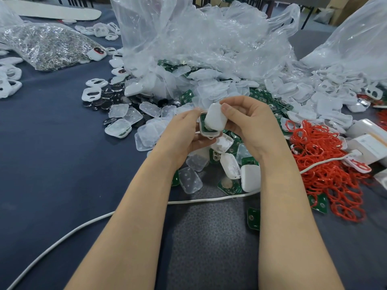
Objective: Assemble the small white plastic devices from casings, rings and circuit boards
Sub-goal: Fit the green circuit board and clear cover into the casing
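Above a cluttered table [52,147], a left hand [184,135] grips a casing half [210,134] with a green circuit board [202,119] seated inside. The right hand [251,130] pinches a white cover [215,118] tilted onto it, not yet closed. Heaps of loose casings [293,90], boards [229,188] and red rings [326,164] suggest most of the work remains.

The tablecloth [52,164] is lying dark slate blue, and the near mat [209,237] is showing a fine grey dotted pattern. On the right, rings [326,164] are glowing bright red and circuit boards [253,218] are showing green. The cap [215,117] the right hand [249,124] is pinching is looking milky white, like the casing [209,133] the left hand [184,130] is holding. Far left, a bag of pins [46,45] is glinting silver.
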A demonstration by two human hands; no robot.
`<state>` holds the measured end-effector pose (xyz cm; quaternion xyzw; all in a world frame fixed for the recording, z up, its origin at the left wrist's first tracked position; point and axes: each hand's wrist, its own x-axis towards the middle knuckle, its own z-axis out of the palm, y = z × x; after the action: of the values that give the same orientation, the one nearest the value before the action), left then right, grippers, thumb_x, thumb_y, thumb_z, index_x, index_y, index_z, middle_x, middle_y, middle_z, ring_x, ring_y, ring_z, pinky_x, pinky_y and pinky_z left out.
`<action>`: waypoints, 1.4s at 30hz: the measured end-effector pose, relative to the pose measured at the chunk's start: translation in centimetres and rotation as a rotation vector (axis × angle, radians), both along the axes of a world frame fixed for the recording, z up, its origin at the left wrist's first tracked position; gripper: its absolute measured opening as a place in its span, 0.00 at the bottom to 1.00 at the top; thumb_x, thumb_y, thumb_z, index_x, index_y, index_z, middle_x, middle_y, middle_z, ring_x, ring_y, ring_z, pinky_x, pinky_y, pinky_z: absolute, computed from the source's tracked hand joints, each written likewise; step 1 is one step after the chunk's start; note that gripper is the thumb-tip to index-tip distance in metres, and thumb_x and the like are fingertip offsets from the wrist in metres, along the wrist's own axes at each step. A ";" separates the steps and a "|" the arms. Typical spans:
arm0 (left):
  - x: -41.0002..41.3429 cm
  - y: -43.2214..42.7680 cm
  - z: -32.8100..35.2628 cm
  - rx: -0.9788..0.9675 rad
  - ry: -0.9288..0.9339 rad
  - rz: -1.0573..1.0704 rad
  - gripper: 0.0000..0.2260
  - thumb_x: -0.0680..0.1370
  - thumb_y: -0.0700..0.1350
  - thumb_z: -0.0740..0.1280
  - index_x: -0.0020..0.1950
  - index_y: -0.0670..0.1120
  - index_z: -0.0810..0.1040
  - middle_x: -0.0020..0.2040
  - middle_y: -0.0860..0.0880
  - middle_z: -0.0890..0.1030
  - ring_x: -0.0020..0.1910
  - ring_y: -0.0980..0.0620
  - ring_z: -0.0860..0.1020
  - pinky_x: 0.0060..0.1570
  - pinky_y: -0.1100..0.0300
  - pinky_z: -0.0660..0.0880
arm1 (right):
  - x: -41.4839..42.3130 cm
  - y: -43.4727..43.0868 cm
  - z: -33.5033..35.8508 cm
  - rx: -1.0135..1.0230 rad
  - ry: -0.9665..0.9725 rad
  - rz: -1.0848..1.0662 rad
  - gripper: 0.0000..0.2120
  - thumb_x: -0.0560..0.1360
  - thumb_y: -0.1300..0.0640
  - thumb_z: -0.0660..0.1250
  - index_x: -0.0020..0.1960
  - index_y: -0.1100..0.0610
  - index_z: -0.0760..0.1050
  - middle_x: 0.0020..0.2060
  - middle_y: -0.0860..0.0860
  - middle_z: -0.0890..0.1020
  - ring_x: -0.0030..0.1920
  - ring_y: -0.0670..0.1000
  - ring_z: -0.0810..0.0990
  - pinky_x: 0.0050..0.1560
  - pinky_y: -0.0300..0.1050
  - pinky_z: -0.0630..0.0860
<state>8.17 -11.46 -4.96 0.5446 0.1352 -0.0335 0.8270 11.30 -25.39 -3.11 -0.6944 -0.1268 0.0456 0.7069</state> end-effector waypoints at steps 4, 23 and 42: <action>0.0 0.0 0.0 0.004 0.004 -0.021 0.11 0.82 0.46 0.59 0.53 0.42 0.79 0.47 0.39 0.84 0.40 0.44 0.85 0.33 0.60 0.79 | 0.1 0.1 -0.1 -0.098 -0.055 -0.009 0.04 0.75 0.64 0.69 0.46 0.57 0.79 0.38 0.53 0.83 0.40 0.48 0.82 0.44 0.43 0.81; -0.6 0.0 -0.2 0.140 -0.098 -0.094 0.07 0.81 0.41 0.64 0.56 0.42 0.78 0.51 0.40 0.83 0.45 0.48 0.84 0.42 0.60 0.81 | 0.3 0.8 -1.0 -0.391 -0.213 -0.106 0.03 0.74 0.60 0.70 0.45 0.53 0.79 0.38 0.50 0.80 0.36 0.47 0.76 0.33 0.33 0.74; -1.2 0.1 0.0 0.220 -0.320 -0.214 0.11 0.80 0.37 0.63 0.59 0.50 0.78 0.46 0.45 0.83 0.49 0.48 0.82 0.55 0.54 0.80 | 0.4 -0.5 -0.7 0.104 0.225 0.083 0.06 0.74 0.58 0.67 0.40 0.59 0.79 0.26 0.47 0.78 0.26 0.43 0.72 0.27 0.33 0.69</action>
<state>6.96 -11.33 -4.98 0.6411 -0.0534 -0.0195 0.7654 11.66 -25.89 -3.78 -0.6416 -0.0773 0.1458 0.7491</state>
